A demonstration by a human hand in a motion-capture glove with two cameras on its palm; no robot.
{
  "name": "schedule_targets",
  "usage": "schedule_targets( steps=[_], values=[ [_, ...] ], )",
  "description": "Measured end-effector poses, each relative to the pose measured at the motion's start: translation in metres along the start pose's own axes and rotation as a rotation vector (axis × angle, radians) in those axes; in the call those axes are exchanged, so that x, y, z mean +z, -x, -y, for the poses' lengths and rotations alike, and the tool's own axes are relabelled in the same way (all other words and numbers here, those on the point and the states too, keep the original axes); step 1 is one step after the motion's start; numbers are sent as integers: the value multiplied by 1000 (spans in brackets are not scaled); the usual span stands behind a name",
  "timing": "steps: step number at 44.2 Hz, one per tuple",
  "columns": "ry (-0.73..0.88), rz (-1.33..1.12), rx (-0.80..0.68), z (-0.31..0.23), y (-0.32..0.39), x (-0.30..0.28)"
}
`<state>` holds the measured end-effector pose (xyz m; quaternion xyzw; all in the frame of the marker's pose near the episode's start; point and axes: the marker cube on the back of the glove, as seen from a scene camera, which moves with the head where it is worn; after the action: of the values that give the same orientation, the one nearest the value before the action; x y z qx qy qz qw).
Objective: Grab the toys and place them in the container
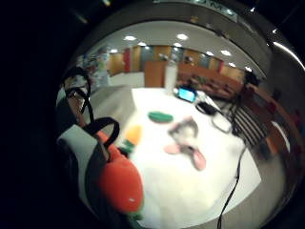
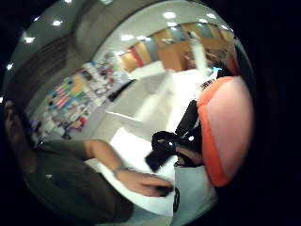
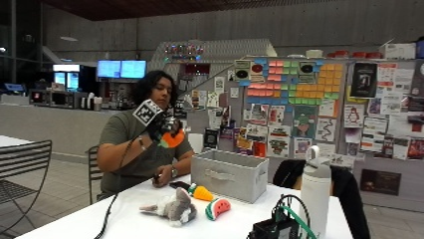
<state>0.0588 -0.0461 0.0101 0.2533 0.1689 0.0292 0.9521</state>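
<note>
Above the white table, at about chest height in front of the seated person, the gloved right hand was raised with its fingers curled round an orange plush toy. That toy sat against the palm: in the little-finger-side palm view its orange body filled the space just beside the black straps, with a bit of green at its end, and in the thumb-side view its orange and pink surface bulged close to the camera.

Well below the hand, the grey fabric container stood on the table, to the right of the person's body in the outside view. Near its front corner lay a carrot toy, a watermelon-slice toy beside that, and a grey plush rabbit nearer the camera. The person's bare left hand rested on the table's far edge.
</note>
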Motion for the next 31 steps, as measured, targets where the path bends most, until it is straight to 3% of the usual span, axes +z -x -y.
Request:
schedule_targets(
  steps=[4, 8, 12, 18, 22, 28, 31],
  values=[
    [-38, 3, -2, 64, 40, -5],
    [-61, -21, -217, 113, 47, 6],
    [-67, 74, -2, 173, 65, 22],
    [-73, 69, 111, 236, 54, 58],
    [-44, -16, 23, 253, 42, 86],
    [138, 162, 139, 255, 22, 115],
    [222, 64, 116, 244, 0, 124]
  ],
)
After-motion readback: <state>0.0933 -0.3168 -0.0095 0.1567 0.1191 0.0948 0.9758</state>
